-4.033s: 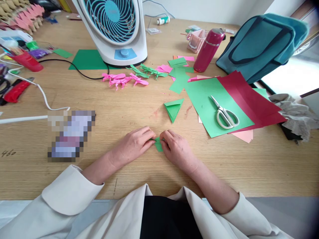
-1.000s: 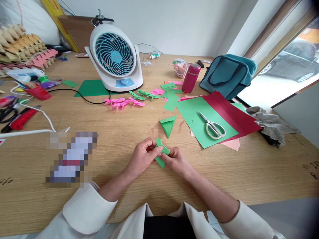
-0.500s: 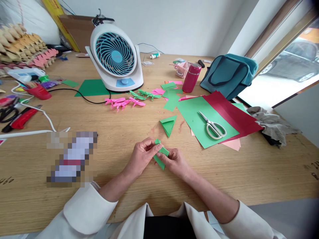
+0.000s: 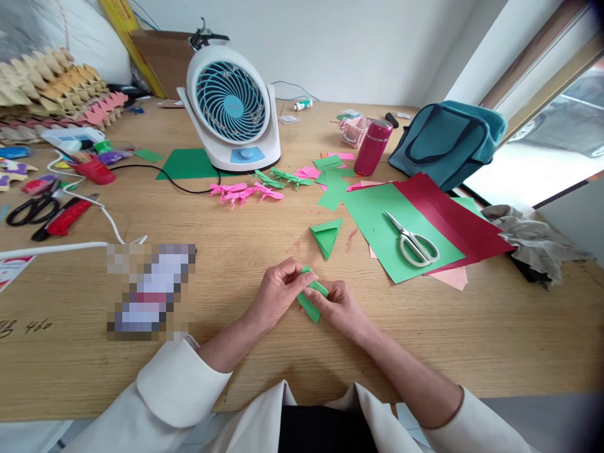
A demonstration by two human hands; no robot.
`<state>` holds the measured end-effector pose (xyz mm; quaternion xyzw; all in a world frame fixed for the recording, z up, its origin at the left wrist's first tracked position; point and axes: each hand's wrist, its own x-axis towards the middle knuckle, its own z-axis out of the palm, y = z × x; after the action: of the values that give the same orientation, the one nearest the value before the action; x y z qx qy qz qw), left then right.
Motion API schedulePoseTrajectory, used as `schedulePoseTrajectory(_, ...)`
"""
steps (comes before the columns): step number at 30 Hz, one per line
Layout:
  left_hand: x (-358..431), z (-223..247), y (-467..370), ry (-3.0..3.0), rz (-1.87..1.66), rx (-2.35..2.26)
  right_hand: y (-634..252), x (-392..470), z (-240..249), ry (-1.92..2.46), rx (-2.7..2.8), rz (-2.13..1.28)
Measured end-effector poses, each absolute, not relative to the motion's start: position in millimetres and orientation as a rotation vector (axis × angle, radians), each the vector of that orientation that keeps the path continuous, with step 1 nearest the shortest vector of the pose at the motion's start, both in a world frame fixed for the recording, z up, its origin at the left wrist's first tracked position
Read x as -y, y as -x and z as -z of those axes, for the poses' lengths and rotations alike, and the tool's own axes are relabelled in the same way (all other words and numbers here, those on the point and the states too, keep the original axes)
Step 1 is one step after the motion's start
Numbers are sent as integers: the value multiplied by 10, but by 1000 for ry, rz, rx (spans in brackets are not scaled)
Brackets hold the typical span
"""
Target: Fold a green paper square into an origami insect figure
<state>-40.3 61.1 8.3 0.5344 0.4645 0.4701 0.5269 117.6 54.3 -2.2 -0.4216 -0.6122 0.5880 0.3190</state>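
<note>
Between both hands is a folded piece of green paper (image 4: pixel 309 307), with one strip pointing down toward me and a shorter flap to the right. My left hand (image 4: pixel 278 292) pinches its upper part between thumb and fingers. On the right side, my right hand (image 4: pixel 337 305) grips the flap, its thumb meeting the left thumb at the fold. The fingers partly cover the paper. Just beyond the hands lies a green folded paper triangle (image 4: pixel 326 238). Farther back are pink folded paper figures (image 4: pixel 243 192) and green ones (image 4: pixel 283 178), near cut green paper pieces (image 4: pixel 333 189).
White-handled scissors (image 4: pixel 415 244) lie on green sheets (image 4: pixel 377 233) and red sheets (image 4: pixel 453 220) at right. Behind stand a red flask (image 4: pixel 372 148), a teal bag (image 4: pixel 446 145) and a white fan (image 4: pixel 233 113). At left are a blurred-out object (image 4: pixel 153 289) and a red cutter (image 4: pixel 70 217).
The view has shifted slightly, so the whole scene sits farther right. Both hands keep hold of the green paper, with only slight finger movement at the fold.
</note>
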Motion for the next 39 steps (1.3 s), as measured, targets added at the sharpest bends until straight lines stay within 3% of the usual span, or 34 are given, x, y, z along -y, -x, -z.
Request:
schedulePoseTrajectory(27,-615,-27,408,-1103,-1142,-1056,-1189,-538,13,1151,1682,-1589)
schedulePoseTrajectory(39,-643,6,441,-1013,-1154,-1028,-1182,-515,3,1141,1825,-1352)
